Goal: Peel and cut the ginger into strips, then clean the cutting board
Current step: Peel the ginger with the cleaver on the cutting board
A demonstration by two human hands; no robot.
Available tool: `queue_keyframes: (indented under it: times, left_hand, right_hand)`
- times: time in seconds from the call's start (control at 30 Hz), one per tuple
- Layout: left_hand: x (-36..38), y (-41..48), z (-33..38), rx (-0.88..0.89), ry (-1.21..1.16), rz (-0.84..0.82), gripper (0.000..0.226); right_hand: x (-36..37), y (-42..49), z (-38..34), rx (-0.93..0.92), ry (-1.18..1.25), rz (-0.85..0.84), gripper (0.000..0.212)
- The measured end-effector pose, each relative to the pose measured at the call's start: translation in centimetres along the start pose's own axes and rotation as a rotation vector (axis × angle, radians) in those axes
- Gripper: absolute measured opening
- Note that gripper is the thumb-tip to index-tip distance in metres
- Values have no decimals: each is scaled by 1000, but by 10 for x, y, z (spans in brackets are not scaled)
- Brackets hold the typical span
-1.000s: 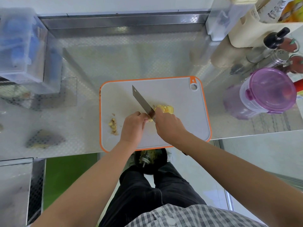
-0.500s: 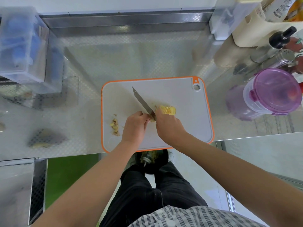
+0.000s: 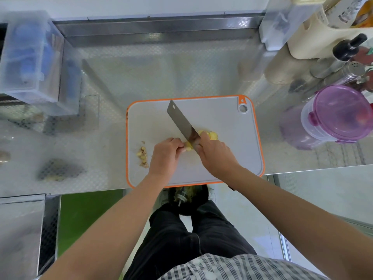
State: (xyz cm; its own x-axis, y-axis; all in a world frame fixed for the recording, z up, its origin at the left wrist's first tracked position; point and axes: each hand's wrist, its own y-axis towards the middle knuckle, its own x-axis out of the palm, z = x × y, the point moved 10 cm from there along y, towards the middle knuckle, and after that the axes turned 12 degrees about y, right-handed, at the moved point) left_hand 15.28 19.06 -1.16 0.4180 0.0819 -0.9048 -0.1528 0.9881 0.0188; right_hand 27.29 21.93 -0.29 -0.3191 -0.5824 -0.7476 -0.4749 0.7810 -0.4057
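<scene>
A grey cutting board (image 3: 222,118) with an orange rim lies on the steel counter. My right hand (image 3: 214,154) grips the handle of a cleaver (image 3: 181,123), whose blade points up-left across the board. My left hand (image 3: 165,154) pinches a piece of peeled yellow ginger (image 3: 188,147) right beside the blade. Cut yellow ginger slices (image 3: 213,135) lie just beyond my right hand. A small heap of ginger peel scraps (image 3: 143,156) sits at the board's left side.
A purple-lidded container (image 3: 339,116) stands right of the board, with bottles and shakers (image 3: 347,55) behind it. A clear plastic box (image 3: 30,57) sits at the far left. A black bin (image 3: 187,199) with scraps stands below the counter edge.
The cleaver blade has tilted, showing more of its flat side. Both hands stay at the same spot on the board, with the ginger between them.
</scene>
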Motion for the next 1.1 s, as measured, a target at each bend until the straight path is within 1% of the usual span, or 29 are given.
queue_keyframes:
  times: [0.17, 0.43, 0.63, 0.73, 0.97, 1.1]
  left_hand:
    - [-1, 2, 1, -10, -1, 7, 13]
    - [0, 2, 4, 19, 17, 14, 12]
    - [1, 2, 5, 33, 19, 18, 13]
    - [0, 4, 3, 34, 13, 17, 14]
    - [1, 4, 5, 57, 10, 4, 13]
    - [1, 4, 3, 40, 11, 1, 12]
  right_hand:
    - [0, -9, -7, -31, -157, -11, 18]
    - [4, -16, -7, -14, -179, -25, 22]
    - [9, -3, -9, 6, -127, -17, 18]
    - [10, 3, -12, 2, -92, -15, 22]
    - [13, -7, -6, 3, -161, -33, 28]
    - [17, 3, -11, 2, -138, -31, 26]
